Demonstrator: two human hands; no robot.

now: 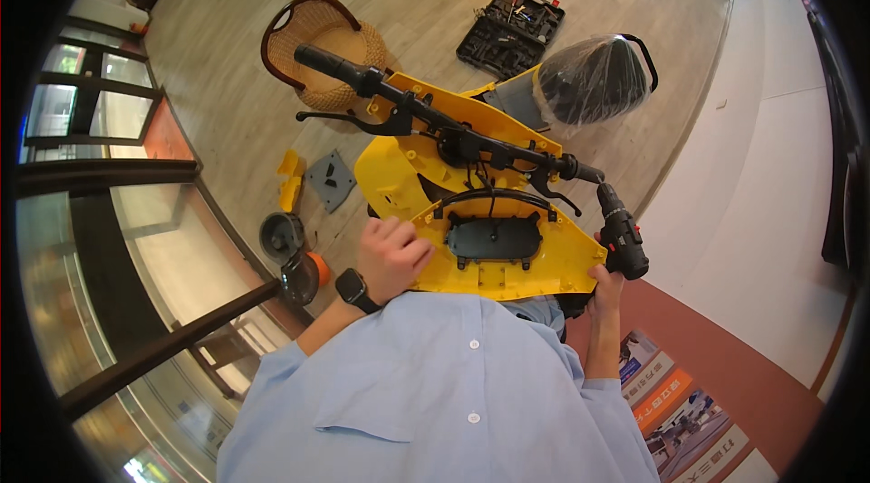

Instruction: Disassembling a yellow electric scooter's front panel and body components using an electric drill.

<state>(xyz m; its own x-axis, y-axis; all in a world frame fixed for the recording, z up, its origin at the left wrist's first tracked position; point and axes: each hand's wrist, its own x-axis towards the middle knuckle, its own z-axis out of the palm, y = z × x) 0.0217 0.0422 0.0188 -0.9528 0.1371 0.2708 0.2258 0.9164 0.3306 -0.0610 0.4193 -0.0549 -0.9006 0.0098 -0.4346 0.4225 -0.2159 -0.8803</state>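
Fingers [605, 276] around upward-pointing drill [622, 231]

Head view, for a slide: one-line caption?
Left hand steadies yellow scooter panel; right hand holds black cordless drill.

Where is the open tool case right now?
In the head view, the black tool case lies open on the wooden floor at upper centre, beyond the handlebar, left of the plastic-wrapped seat.
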